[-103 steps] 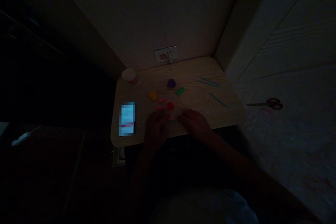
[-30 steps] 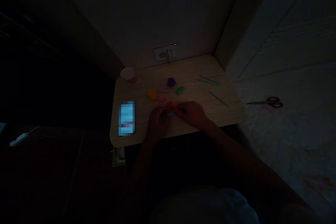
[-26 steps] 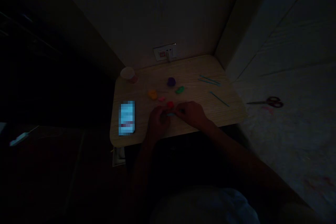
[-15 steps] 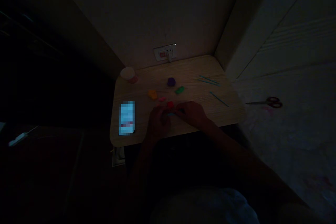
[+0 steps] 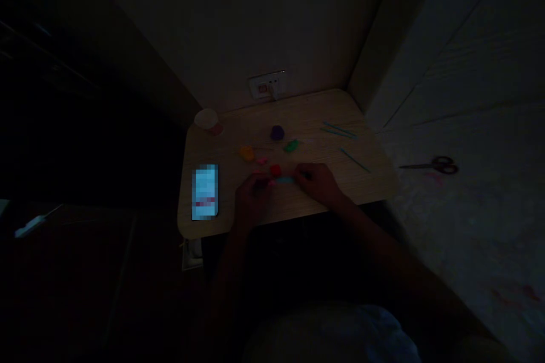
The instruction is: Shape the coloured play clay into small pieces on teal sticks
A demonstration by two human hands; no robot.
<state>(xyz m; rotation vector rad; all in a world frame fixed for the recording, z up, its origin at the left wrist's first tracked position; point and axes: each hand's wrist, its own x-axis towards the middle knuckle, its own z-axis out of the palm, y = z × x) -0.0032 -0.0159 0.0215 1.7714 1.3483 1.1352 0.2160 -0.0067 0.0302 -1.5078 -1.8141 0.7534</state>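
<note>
My right hand (image 5: 317, 184) pinches one end of a thin light-blue stick (image 5: 284, 180) close to the table's front. At the stick's other end, my left hand (image 5: 252, 195) has its fingertips closed on a small pink lump (image 5: 271, 182), which looks like modelling clay. Just beyond the stick lies a red clay lump (image 5: 276, 170). Farther back are orange (image 5: 246, 153), green (image 5: 292, 146) and dark purple (image 5: 277, 133) lumps, with a pink bit (image 5: 261, 161) between them. The dim light hides fine detail of the fingers.
The small wooden table (image 5: 238, 119) stands against a wall with a socket (image 5: 267, 87). A lit phone (image 5: 205, 193) lies at left, a cup (image 5: 207, 119) behind it. More blue sticks (image 5: 355, 160) rest at right. Scissors (image 5: 430, 166) lie beyond the table's right side.
My hands have drawn slightly apart, the left one toward the left. More of the light-blue stick and the pink lump now show between them. The other things stay put.
</note>
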